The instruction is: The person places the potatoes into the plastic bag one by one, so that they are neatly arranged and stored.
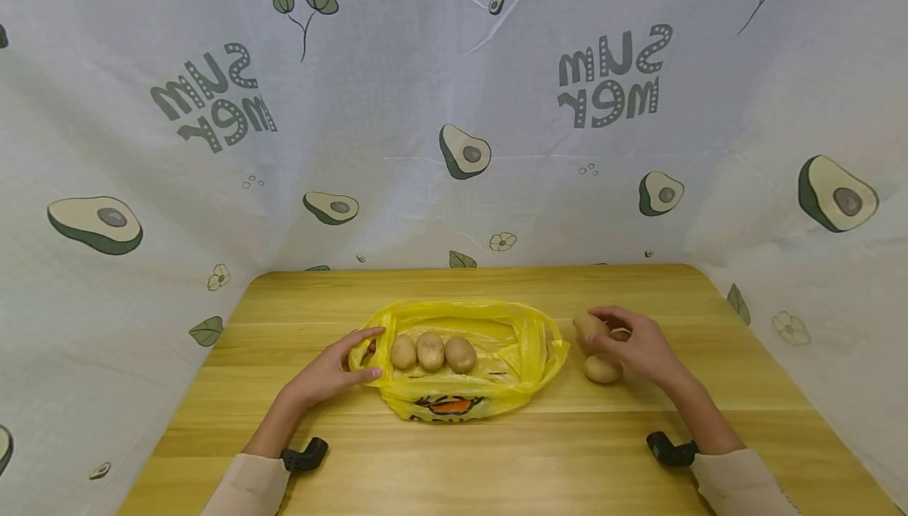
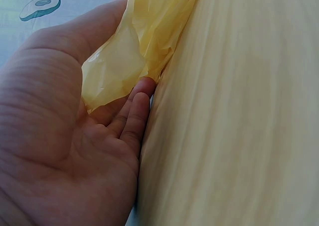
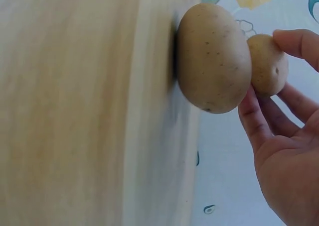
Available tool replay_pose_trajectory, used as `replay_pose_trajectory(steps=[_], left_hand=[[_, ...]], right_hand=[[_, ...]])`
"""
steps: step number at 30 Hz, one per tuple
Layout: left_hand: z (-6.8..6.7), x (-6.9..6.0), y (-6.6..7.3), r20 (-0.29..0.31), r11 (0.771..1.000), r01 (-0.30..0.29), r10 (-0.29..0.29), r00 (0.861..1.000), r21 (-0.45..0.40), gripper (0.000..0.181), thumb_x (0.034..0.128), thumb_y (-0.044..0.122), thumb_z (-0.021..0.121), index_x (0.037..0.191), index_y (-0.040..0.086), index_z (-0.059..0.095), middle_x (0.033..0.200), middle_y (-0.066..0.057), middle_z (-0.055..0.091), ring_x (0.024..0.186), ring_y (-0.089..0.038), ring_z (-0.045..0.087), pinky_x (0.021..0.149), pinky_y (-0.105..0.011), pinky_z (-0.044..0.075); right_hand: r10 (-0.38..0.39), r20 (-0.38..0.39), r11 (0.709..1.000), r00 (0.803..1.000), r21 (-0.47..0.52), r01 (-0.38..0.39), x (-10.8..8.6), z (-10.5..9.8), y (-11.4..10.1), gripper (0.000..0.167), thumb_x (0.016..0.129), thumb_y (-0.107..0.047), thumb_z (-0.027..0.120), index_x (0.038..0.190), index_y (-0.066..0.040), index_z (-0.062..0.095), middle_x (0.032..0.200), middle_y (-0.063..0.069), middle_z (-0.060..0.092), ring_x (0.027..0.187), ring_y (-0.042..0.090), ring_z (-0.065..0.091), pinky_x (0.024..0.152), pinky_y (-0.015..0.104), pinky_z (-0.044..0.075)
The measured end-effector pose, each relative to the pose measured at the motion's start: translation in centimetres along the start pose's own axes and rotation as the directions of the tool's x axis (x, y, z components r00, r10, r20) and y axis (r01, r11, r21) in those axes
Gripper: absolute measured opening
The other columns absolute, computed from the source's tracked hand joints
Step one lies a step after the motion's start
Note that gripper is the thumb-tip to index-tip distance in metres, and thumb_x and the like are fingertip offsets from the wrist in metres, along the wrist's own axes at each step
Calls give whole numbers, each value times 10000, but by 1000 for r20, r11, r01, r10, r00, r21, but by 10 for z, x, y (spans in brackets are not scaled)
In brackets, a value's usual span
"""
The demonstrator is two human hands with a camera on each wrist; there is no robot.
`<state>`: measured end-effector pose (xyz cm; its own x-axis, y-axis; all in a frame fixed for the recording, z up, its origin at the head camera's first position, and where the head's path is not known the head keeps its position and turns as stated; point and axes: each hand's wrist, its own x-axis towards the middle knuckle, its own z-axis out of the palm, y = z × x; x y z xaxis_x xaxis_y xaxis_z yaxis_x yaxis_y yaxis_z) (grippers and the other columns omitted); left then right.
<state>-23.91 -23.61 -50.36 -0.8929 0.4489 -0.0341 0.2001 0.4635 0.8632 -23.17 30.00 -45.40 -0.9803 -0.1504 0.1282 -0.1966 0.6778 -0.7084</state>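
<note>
A yellow plastic bag [image 1: 528,343] lies on its base with its mouth spread toward me. Inside it, three potatoes sit in a row: a left one [image 1: 403,351], a middle one [image 1: 430,351] and a right one [image 1: 461,354]. At the bag's left end my left hand [image 1: 328,366] holds the handle part, thumb in front and fingers behind the film [image 2: 112,71]. To the right of the bag, my right hand [image 1: 641,349] pinches a potato [image 3: 267,65] between thumb and fingers. Another potato [image 1: 604,369] rests on the table just nearer to me.
The wooden table [image 1: 454,469] has a light grain and rounded far corners. A white cloth [image 1: 397,90] printed with avocados, flowers and lettering hangs behind and along both sides. Black wrist cameras sit on the left wrist [image 1: 305,455] and right wrist [image 1: 671,450].
</note>
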Motion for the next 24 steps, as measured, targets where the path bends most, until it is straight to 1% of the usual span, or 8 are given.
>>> replay_pose_trajectory(steps=[5,12,14,19,21,24], left_hand=[[0,0,-1,-5,1000,-6,6,1000,8,688,954,376,747,1560,326,425,1669,-86,328,1571,-393,199,1202,-714,192],[0,1,-2,-8,1000,-3,3,1000,19,687,952,383,748,1557,336,427,1669,-86,330,1569,-395,205,1203,-714,189],[0,1,-1,-9,1000,0,0,1000,18,690,950,386,750,1557,336,427,1671,-88,326,1570,-398,201,1203,-716,186],[1,0,0,-9,1000,6,-6,1000,16,698,944,389,756,1558,335,428,1674,-96,319,1571,-401,198,1205,-715,182],[1,0,0,-8,1000,7,-7,1000,16,702,943,390,756,1560,334,426,1675,-98,317,1571,-401,198,1205,-714,183],[0,0,1,-5,1000,7,-7,1000,14,705,943,389,757,1562,328,424,1675,-98,317,1572,-399,195,1206,-715,182]], right_hand=[[-27,-17,999,999,31,28,0,-2,-5,518,982,-274,729,1406,-6,598,1378,233,628,1183,380,646,838,91,506],[-54,-38,998,998,22,55,0,-4,-13,495,973,-245,741,1390,-10,613,1345,224,645,1136,235,652,841,89,516],[-57,-49,998,997,24,58,0,-5,-16,487,972,-254,742,1380,-17,622,1329,216,653,1125,236,652,840,80,511],[-71,-58,997,996,32,73,1,-4,-22,484,976,-285,737,1370,-25,631,1319,216,657,1137,294,646,848,62,497],[-73,-54,996,996,36,75,2,-3,-24,488,975,-297,737,1371,-32,632,1323,208,656,1131,255,646,854,62,497],[-67,-49,997,997,46,70,4,-1,-26,497,972,-314,739,1374,-43,629,1329,193,655,1107,159,646,862,63,497]])
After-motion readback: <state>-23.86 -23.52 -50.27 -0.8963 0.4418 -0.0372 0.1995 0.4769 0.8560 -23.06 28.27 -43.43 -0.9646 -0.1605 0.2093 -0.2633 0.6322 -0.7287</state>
